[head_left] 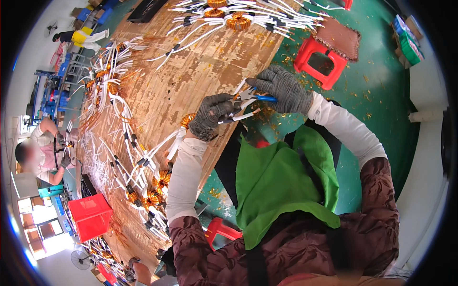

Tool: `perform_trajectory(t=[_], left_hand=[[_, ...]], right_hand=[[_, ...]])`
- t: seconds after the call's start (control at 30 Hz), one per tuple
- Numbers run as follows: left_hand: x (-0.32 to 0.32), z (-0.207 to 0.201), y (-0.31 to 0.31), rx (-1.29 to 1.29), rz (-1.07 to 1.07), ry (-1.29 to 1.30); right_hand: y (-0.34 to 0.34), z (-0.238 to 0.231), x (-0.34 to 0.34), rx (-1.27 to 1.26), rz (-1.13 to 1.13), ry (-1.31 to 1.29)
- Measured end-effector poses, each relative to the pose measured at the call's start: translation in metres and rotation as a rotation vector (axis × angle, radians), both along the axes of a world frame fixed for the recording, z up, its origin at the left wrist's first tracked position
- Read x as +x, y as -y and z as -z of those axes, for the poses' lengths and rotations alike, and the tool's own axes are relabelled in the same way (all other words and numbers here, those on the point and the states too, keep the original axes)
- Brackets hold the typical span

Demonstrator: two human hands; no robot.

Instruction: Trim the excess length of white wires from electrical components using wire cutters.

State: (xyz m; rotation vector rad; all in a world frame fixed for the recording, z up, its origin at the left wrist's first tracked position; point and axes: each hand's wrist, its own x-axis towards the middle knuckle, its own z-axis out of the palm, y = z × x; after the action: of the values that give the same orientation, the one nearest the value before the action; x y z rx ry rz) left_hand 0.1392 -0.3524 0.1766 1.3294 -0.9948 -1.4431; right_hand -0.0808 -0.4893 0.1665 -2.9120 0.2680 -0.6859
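Note:
My left hand (210, 116), in a dark grey glove, is closed round the white-sleeved leads of a copper-wound coil (187, 120), just off the table's near edge. The coil pokes out on the far side of that hand, and lead ends with white sleeves stick out toward my right. In my right hand (283, 90), also gloved, is a pair of blue-handled pliers (265, 98). The jaws of the pliers sit at the leads beside my left fingers; whether they are biting on a wire I cannot tell.
A worn wooden table (210, 62) bears heaps of coils with white leads (238, 21) at the far end and along the left. A red stool (320, 64) stands on the green floor to the right. A red bin (90, 217) and a co-worker (45, 148) are across the table.

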Motion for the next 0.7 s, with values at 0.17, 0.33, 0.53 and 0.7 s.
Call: perform_trajectory(t=[0.17, 0.33, 0.53, 0.7], left_hand=[[0.001, 0.007, 0.003, 0.028, 0.068, -0.045], [-0.019, 0.027, 0.007, -0.123, -0.097, 0.164], [-0.048, 0.033, 0.009, -0.257, -0.132, 0.831], [-0.047, 0.035, 0.010, -0.269, -0.010, 0.974]], right_hand=[[0.021, 0.005, 0.007, -0.091, -0.104, 0.049], [-0.027, 0.002, -0.006, 0.251, 0.144, -0.090], [-0.060, 0.006, -0.035, 1.557, 0.228, -0.087], [-0.082, 0.043, -0.043, 1.612, 0.243, 0.085]])
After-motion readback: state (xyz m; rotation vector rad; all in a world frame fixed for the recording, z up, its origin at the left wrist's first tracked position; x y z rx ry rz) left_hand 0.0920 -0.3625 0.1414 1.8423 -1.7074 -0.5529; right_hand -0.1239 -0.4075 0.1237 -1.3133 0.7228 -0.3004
